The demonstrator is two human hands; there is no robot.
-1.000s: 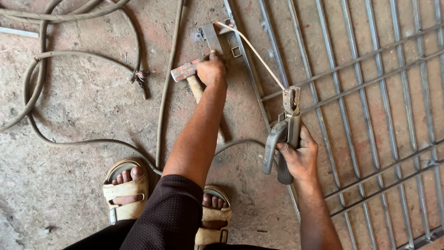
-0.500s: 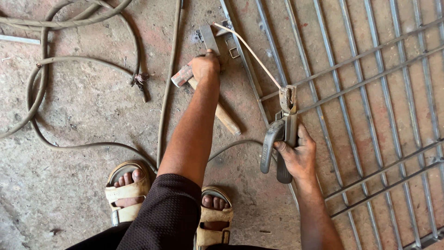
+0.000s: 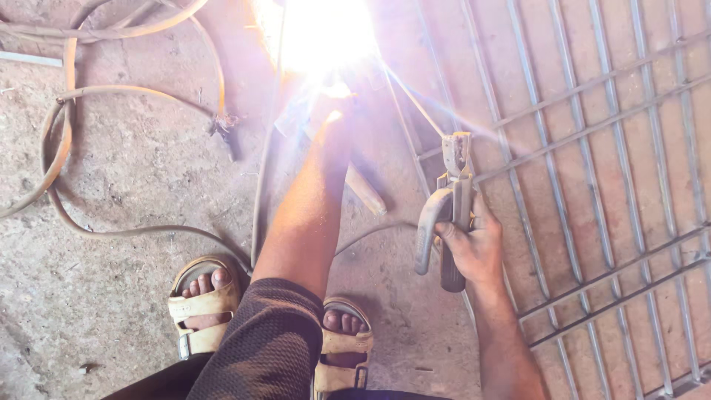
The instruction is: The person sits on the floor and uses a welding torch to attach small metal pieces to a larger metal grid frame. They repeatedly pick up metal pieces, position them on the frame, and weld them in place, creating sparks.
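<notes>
Gripping the electrode holder at frame centre-right, the right hand angles its rod into the glare; left hand fingers indiscernible.

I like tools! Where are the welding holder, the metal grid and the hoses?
welding holder [image 3: 444, 222], head view, on its curved grey lever.
metal grid [image 3: 592, 126], head view, on a crossbar.
hoses [image 3: 63, 148], head view, on the left loop.
</notes>
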